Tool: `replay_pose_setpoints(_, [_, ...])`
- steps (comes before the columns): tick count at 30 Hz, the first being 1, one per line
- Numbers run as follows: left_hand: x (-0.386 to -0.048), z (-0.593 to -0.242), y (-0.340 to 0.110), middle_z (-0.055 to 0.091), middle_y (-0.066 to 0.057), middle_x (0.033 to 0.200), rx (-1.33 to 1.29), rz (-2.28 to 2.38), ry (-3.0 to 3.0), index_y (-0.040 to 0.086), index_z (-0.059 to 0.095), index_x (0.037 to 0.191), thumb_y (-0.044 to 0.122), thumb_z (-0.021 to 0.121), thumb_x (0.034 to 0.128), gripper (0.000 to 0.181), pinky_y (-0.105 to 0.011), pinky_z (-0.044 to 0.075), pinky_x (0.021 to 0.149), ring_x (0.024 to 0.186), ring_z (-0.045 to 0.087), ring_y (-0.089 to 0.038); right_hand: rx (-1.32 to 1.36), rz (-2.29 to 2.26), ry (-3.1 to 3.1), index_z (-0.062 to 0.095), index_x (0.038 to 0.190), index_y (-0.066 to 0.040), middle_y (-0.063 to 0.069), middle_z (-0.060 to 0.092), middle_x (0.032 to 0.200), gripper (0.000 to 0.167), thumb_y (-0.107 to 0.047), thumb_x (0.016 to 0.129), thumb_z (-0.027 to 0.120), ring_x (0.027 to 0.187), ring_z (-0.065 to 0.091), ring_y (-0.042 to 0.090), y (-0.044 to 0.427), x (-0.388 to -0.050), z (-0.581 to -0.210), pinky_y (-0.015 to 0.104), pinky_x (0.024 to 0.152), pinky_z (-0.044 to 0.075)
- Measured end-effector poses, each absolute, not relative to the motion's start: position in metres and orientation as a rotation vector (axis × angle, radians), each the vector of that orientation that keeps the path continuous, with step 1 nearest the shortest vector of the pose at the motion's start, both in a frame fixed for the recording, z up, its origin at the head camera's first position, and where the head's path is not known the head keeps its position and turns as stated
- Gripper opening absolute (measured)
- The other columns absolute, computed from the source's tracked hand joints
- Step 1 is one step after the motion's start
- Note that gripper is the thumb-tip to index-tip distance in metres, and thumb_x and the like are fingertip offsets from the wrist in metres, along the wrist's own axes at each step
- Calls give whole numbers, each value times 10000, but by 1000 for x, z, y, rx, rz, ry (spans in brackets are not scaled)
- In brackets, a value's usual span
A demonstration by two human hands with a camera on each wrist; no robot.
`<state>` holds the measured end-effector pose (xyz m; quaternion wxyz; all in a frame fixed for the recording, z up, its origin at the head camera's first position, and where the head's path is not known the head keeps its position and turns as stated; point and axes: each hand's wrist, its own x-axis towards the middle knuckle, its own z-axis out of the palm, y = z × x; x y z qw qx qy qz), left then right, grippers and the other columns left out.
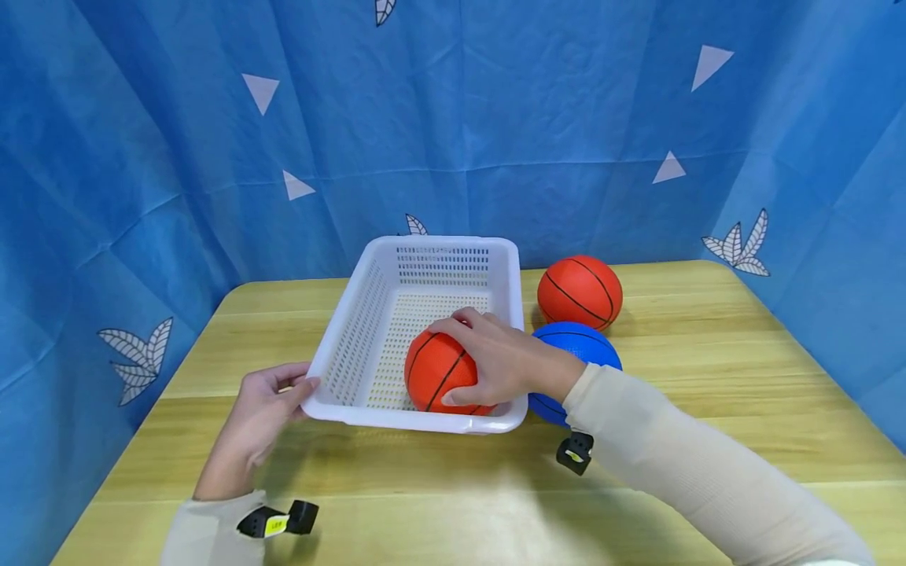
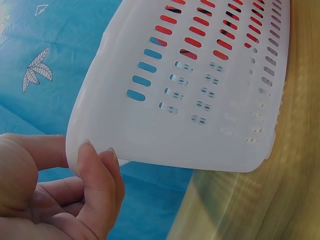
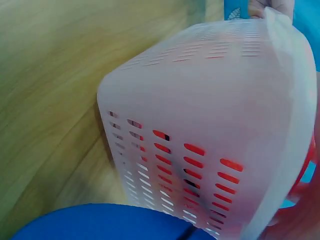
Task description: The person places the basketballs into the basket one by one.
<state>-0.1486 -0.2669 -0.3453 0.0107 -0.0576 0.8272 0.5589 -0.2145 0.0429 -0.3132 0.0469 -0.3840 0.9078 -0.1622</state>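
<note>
The left hand (image 1: 272, 405) pinches the basket (image 1: 396, 418) at its near left corner. The right hand (image 1: 499, 354) grips a red ball (image 1: 435, 373) inside the basket's near right corner. A blue ball (image 1: 583, 343) and another red ball (image 1: 580, 295) sit past its right edge on the table (image 1: 425, 503). A firm left pinch should stop slips; slow, gentle right fingers seem best.

Light wood table (image 1: 743, 354), kinda glossy, with a white basket (image 1: 406, 419) on it, plus a blue ball (image 1: 576, 339) and a red ball (image 1: 580, 292) just beside that.
</note>
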Motion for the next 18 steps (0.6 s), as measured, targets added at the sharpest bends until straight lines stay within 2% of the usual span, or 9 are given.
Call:
replay_pose_setpoints(7, [-148,-347,-267,535,-235,1187,-189,1764,2565,-60,519,1282,121,526,962,368,-276,558,737,937,606,-229,-1184,-589,2782,366,1400,-244,52,438,1312,754,-511,775,692,1100,471,199,39,-218,-324,328,817,525])
replay_pose_setpoints(14, [-149,-348,-267,538,-244,1176,-186,1796,2551,-71,517,1279,112,525,960,368,-266,556,723,916,610,-199,-1245,-787,2925,407,1392,-164,58,449,1353,639,-415,857,651,1208,438,213,39,-222,-325,406,981,458])
replay_pose_setpoints(18, [-148,-348,-267,537,-253,1177,-181,1810,2545,-88,511,1273,99,519,961,364,-268,559,728,913,615,-192,-1250,-784,2946,419,1388,-161,66,449,1351,616,-401,866,640,1190,445,223,40,-222,-322,414,940,480])
